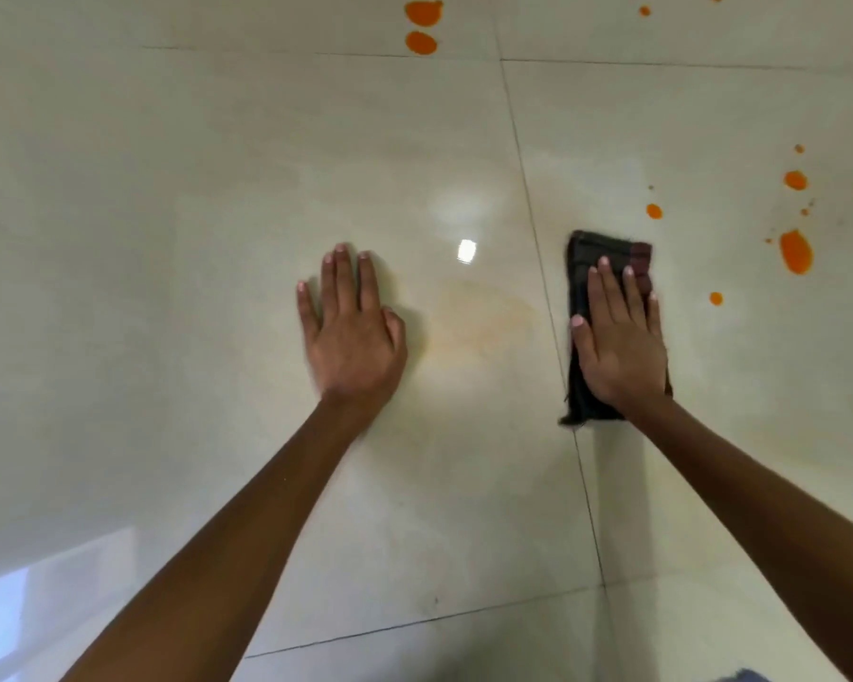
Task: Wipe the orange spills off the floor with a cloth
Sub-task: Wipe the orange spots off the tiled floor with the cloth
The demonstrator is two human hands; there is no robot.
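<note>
My right hand (621, 337) presses flat on a dark folded cloth (587, 258) that lies on the pale tiled floor (217, 189). Straight fingers cover most of the cloth; its far end and left edge show. My left hand (353, 332) rests flat on the bare tile, fingers spread, well left of the cloth. A faint orange smear (478, 327) lies between the hands. Orange spills sit right of the cloth: a large blob (796, 252) and smaller drops (654, 211), (716, 298), (795, 180). Two more blobs (422, 12), (420, 43) lie far ahead.
Grout lines cross the floor; one (533, 224) runs just left of the cloth. Tiny orange specks (644, 11) dot the far right. A bright light reflection (466, 250) glints between the hands. A blue scrap (744, 675) shows at the bottom edge.
</note>
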